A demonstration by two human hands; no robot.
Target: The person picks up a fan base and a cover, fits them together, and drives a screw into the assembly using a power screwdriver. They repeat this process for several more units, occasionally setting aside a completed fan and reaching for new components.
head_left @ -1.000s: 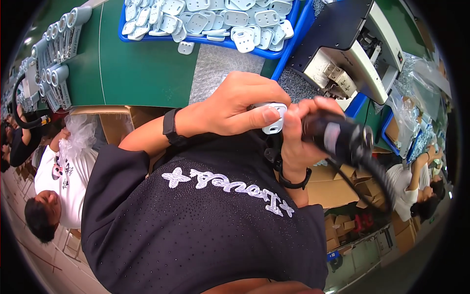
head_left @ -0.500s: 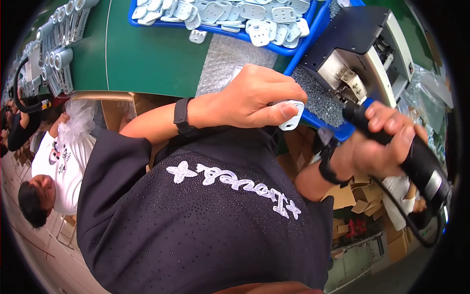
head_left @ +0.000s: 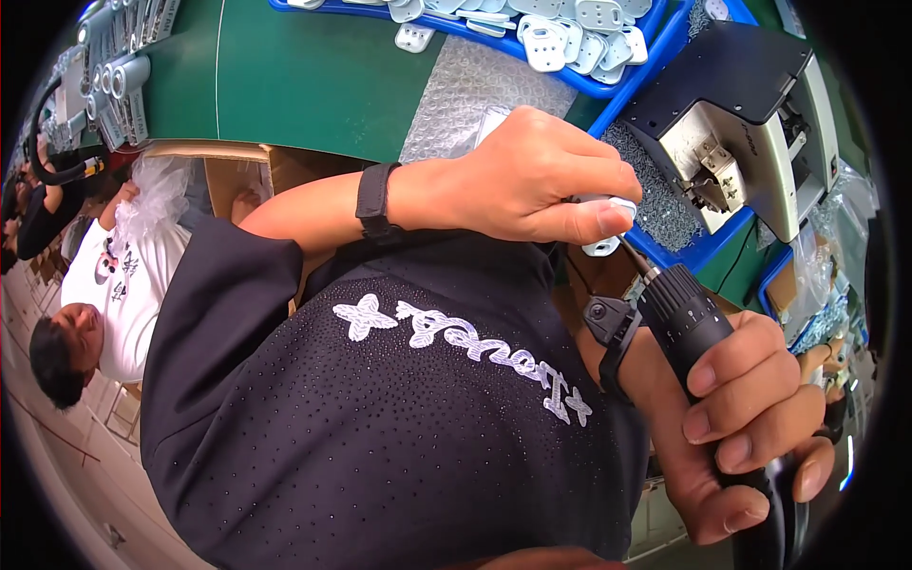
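My left hand is closed on a small pale plastic plate, thumb on top. The plate has rounded corners, and most of it is hidden behind the fingers. My right hand wraps round a black electric screwdriver. Its thin bit points up and left, and the tip reaches the plate beside my left thumb. Whether a screw sits on the tip, I cannot tell.
A blue tray of similar pale plates stands at the far side, with one loose plate beside it. Bubble wrap lies on the green table. At right, a screw feeder adjoins many small screws. A person is at left.
The screwdriver has swung from beside the screw feeder down and left, so its bit now meets the plate. My left hand has shifted slightly right, still holding the plate.
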